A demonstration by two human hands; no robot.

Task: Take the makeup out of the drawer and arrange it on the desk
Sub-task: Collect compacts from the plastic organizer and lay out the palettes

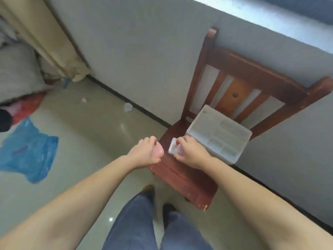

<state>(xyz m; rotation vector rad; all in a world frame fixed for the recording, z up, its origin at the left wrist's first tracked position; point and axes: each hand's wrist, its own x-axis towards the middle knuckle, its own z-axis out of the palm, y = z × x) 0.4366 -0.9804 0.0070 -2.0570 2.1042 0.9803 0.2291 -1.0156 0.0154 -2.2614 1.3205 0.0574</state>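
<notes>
Fingers (177, 141) of right hand (191, 152) pinched a small clear case (173, 147) above the red chair (182, 175) seat. Clear plastic organizer (219, 134) sat just right of them. Left hand (146, 152), just left, curled round a pink object (158, 152).

A red-brown wooden chair (234, 98) stands against a grey wall (144, 60) on a glossy pale tiled floor (86, 141).

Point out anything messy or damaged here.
Litter lies on the floor: a blue bag, paper scraps by the wall. The chair has chipped paint on its front edge.
</notes>
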